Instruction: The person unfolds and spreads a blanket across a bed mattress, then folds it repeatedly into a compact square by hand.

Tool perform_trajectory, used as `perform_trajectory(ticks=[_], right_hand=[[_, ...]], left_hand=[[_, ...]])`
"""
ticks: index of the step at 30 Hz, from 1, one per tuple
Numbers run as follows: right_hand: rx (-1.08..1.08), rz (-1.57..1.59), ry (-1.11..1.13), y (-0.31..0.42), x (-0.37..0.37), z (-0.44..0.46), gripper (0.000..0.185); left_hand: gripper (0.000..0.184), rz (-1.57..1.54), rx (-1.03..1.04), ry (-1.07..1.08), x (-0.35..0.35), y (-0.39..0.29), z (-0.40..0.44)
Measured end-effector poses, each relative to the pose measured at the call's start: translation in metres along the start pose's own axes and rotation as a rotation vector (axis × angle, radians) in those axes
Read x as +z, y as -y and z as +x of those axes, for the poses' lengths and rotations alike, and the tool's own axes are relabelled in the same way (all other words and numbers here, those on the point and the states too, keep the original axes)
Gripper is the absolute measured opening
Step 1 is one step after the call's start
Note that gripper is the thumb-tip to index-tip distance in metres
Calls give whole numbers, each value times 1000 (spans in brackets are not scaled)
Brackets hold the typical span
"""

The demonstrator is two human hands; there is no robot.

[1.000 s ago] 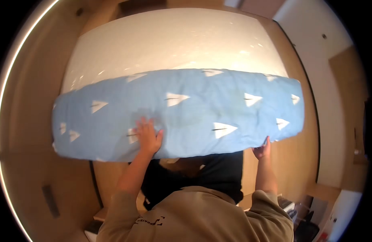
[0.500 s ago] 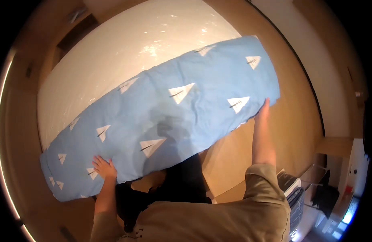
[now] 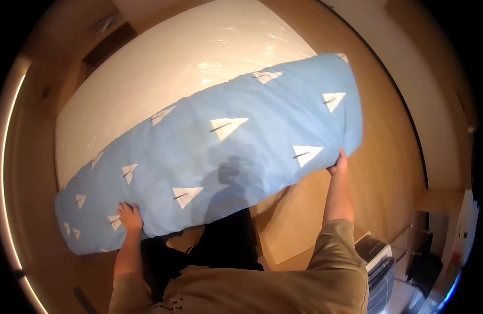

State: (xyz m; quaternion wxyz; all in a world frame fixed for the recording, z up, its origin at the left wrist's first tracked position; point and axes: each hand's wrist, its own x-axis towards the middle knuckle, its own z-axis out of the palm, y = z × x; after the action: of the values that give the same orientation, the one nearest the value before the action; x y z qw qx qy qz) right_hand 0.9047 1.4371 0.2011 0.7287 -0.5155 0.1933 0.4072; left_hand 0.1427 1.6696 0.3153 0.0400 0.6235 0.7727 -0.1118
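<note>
A long folded blue quilt with white triangle tree prints spans the head view. Its far side overlaps a pale mattress that has a shiny, plastic-like surface. Near the quilt's left end my left hand rests on top, fingers spread over the fabric. At the near right corner my right hand grips the quilt's lower edge. Part of that hand is hidden beneath the cloth. A shadow falls across the quilt's middle.
A cardboard box stands on the floor under the quilt's near right side. Farther right are a box-like item and a dark checked bundle. A light strip runs along the left, and wooden floor lies to the right.
The quilt's right end and my right hand have come lower, nearer my body. My left hand has shifted slightly left and keeps contact with the fabric. The view has tilted slightly.
</note>
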Motion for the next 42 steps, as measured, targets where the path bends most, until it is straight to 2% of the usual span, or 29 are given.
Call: perform_trajectory(ticks=[1, 2, 4, 6, 7, 9, 11, 12, 14, 15, 17, 19, 20, 22, 23, 24, 25, 26, 28, 30, 31, 32, 33, 34, 36, 37, 39, 40, 42], right_hand=[[9, 64, 117, 0, 4, 0, 69], [18, 71, 98, 4, 8, 0, 69], [29, 74, 52, 24, 22, -14, 69], [26, 0, -15, 54, 50, -55, 67], [24, -43, -42, 60, 62, -70, 65], [-54, -110, 94, 89, 46, -62, 68], [-31, -146, 219, 126, 43, -62, 62], [-103, -190, 245, 136, 65, -91, 55], [-376, -292, 342, 154, 97, -120, 47], [-710, -310, 349, 142, 134, -165, 47], [-1056, -469, 366, 133, 189, -196, 45], [-1393, -641, 477, 99, 244, -258, 34], [-1408, -670, 584, 72, 263, -289, 29], [-1699, -1042, 566, 16, 289, -340, 45], [-1779, -1132, 550, -20, 296, -372, 50], [-1617, -1307, 595, -55, 297, -412, 48], [-1671, -1347, 643, -94, 299, -425, 48], [-1605, -1509, 793, -126, 296, -435, 51], [-1732, -1589, 1005, -193, 277, -439, 55], [-1751, -1525, 1293, -255, 249, -427, 60], [-1522, -1664, 1407, -279, 229, -430, 61], [-1394, -1855, 1518, -293, 214, -431, 62], [-1407, -1911, 1650, -299, 199, -436, 57], [-1395, -1831, 1741, -300, 184, -444, 50], [-1117, -1650, 1839, -309, 158, -442, 37], [-779, -1536, 1737, -314, 141, -436, 34], [-196, -1245, 1463, -319, 110, -419, 29], [-179, -1127, 1230, -313, 106, -412, 28], [213, -645, 686, -282, 106, -395, 45]], left_hand=[[69, -122, 117, -103, 4, 0, -4], [71, -241, 236, -207, 9, -2, -11], [81, -180, 620, -217, -15, -29, -46], [92, -167, 784, -116, -24, -56, -71], [94, -115, 727, -52, -19, -63, -75], [97, -73, 658, 8, -6, -67, -78], [97, -74, 657, 13, 3, -63, -74], [96, -74, 668, 10, 4, -58, -74], [94, -150, 687, 51, -7, -43, -80], [93, -181, 702, 76, -14, -37, -84], [90, -320, 682, 72, -16, -31, -86], [87, -540, 667, 55, -19, -22, -90], [86, -713, 686, 16, -18, -16, -91], [83, -1047, 717, -52, -16, -2, -90], [82, -1249, 636, 53, -19, 7, -92], [81, -1443, 550, 163, -22, 17, -94], [80, -1629, 447, 280, -24, 24, -95], [80, -1776, 317, 364, -29, 31, -95], [80, -2054, 28, 536, -39, 45, -96], [83, -2019, -75, 648, -40, 56, -96], [84, -2002, -125, 703, -40, 60, -96], [85, -1887, -95, 730, -39, 59, -98], [86, -1833, -53, 691, -32, 55, -96], [87, -1778, -13, 654, -30, 49, -98], [88, -1692, -66, 555, -43, 40, -104], [89, -1645, -88, 510, -51, 37, -109], [90, -1477, 78, 149, -2, 20, -87], [91, -1387, 161, -29, 0, 9, -84], [82, -1335, 208, -26, -13, 1, -90]])
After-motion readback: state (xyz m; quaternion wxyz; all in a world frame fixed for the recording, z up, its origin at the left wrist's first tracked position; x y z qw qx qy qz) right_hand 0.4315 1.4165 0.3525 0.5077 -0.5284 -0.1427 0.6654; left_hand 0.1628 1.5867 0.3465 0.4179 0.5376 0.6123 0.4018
